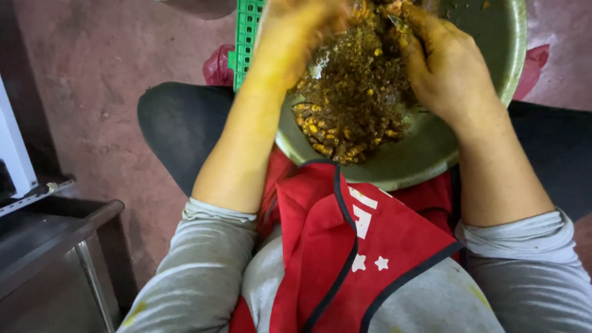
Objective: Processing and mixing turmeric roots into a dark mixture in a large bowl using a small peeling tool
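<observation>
A big metal bowl (425, 154) rests between my knees, holding a heap of brownish-yellow mixture (351, 92) with small yellow pieces in it. My left hand (296, 31) is pressed into the top left of the heap, fingers curled into the mix and stained yellow. My right hand (447, 68) lies on the heap's right side, fingers bent into the mixture near the bowl's far part. Both fingertips are partly hidden by the mix and the frame's upper edge. A red apron (345, 246) covers my lap below the bowl.
A green plastic crate (246, 31) stands behind the bowl on the left, with a red plastic bag (216, 65) beside it. A steel counter edge (55, 246) is at the lower left. The floor is reddish concrete (111, 92).
</observation>
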